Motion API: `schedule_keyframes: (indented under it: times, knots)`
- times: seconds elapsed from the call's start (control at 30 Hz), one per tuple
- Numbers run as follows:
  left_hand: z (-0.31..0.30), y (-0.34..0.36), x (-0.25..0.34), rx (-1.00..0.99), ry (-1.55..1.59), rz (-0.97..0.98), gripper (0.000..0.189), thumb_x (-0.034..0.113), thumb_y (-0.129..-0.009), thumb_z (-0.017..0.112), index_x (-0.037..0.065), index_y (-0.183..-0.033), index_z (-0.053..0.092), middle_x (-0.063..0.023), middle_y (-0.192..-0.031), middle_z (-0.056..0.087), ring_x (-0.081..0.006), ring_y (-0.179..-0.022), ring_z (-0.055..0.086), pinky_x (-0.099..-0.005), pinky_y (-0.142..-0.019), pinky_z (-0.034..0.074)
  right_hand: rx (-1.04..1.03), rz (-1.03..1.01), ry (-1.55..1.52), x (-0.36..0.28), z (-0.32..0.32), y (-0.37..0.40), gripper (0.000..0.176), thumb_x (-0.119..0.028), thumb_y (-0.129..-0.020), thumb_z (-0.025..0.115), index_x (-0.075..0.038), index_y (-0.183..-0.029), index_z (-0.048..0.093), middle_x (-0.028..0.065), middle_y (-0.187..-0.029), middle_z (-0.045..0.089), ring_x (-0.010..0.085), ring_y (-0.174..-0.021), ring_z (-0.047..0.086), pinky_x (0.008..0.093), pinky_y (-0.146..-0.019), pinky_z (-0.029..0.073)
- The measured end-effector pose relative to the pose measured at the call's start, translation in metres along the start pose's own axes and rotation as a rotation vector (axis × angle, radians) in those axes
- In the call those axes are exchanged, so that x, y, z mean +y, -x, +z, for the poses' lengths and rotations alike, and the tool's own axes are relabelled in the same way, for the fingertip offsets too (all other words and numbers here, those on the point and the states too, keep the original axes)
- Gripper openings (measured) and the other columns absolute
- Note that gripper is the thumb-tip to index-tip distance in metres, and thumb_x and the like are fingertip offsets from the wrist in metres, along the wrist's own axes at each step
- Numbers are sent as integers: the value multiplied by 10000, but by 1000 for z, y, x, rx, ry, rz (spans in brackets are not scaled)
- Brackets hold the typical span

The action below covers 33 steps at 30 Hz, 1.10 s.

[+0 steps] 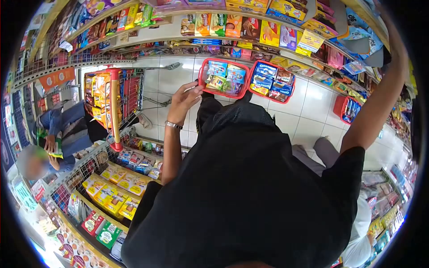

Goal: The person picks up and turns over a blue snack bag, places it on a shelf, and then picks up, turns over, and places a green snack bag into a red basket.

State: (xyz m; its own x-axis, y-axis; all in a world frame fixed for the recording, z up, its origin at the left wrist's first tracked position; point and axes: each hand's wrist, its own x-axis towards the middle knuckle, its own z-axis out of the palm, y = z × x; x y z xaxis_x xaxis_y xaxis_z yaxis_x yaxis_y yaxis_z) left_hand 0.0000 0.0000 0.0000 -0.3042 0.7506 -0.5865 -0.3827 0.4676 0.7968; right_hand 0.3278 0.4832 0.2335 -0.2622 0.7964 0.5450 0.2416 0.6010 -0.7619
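Observation:
My left hand (184, 102), with a metal watch (174, 125) on the wrist, is raised beside a red basket (204, 71) of snack packs. Its fingers are bent around a thin, pale, pen-like thing (191, 88). A second red basket (286, 99), with blue and brown biscuit packs (264, 70), stands just right of the first. My right arm (373, 105) stretches up to the shelves at the upper right. My right hand (397, 33) is dark and cut off by the view's edge, so its fingers do not show.
Shelves of packaged snacks (237, 25) curve across the front. A shopping cart (115, 107) with orange packs stands left. Near it, a person (62, 129) holds a green pack. Yellow boxes (107, 196) fill a lower-left shelf. Another red basket (340, 106) and another person (362, 223) are right.

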Motion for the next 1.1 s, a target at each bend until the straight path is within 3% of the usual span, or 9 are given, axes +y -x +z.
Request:
schedule_keyframes:
  times: [0.1,0.2,0.3,0.43,0.53,0.6,0.8,0.93,1.1]
  knots:
    - [-12,-1,6,46,-30,-18,401,188,-959,569,32,-1318,484,-176,-1291,564,-251,-1189,555,-367,-1006,440,70,65,-16,0,8,16,785,50,-698,795,-22,-1329,334,130,-907,502,264,-799,539,399,-670,530]
    - [-5,-5,14,37,2,10,425,205,-935,614,44,-1308,488,-141,-1244,608,-197,-1137,583,-335,-955,463,214,-140,559,-21,12,34,690,-212,-844,720,-31,-1396,348,212,-1253,521,282,-1101,578,378,-892,523]
    - [-11,-6,37,109,-28,45,420,201,-928,622,35,-1295,502,-140,-1221,617,-195,-1118,592,-336,-941,474,288,-219,187,-34,18,67,720,-142,-864,636,-63,-1420,185,212,-1263,353,328,-1089,444,493,-904,461]
    - [-71,-13,50,348,-238,316,311,164,-931,606,19,-1204,573,-90,-1189,629,-171,-1054,607,-304,-868,497,677,-327,130,-4,58,162,431,39,-769,730,62,-1106,462,187,-1040,587,194,-882,618,299,-693,555]
    - [-168,-13,63,842,-738,572,302,140,-910,632,-41,-1145,575,-122,-984,673,-160,-858,631,-292,-818,495,571,-11,230,36,108,260,235,50,-784,671,26,-972,532,129,-952,581,189,-809,592,300,-748,504]
    - [-205,-12,67,1083,-938,576,499,280,-875,692,-70,-1189,525,-205,-1110,609,-289,-1054,572,-374,-899,463,455,257,381,74,138,332,177,15,-801,623,5,-970,570,116,-937,585,214,-844,584,335,-756,473]
    - [-291,-32,38,670,-1876,-75,880,526,-720,745,60,-1382,402,-263,-1255,467,-438,-1150,469,-497,-966,415,156,645,481,173,182,530,221,35,-776,575,-36,-985,584,165,-999,564,346,-925,558,402,-790,465]
    - [-361,-45,75,767,-1446,-148,983,492,-724,766,10,-1425,272,-239,-1220,541,-361,-1075,569,-446,-908,474,49,982,533,168,220,593,220,26,-764,563,-39,-972,592,182,-1024,558,367,-980,553,433,-860,458]
    - [-352,-90,110,460,-1214,-430,593,595,-870,575,5,-864,634,-34,-697,612,-135,-626,559,-279,-605,462,225,1198,620,184,290,639,183,2,-731,611,-10,-914,624,178,-900,606,323,-821,623,409,-750,505]
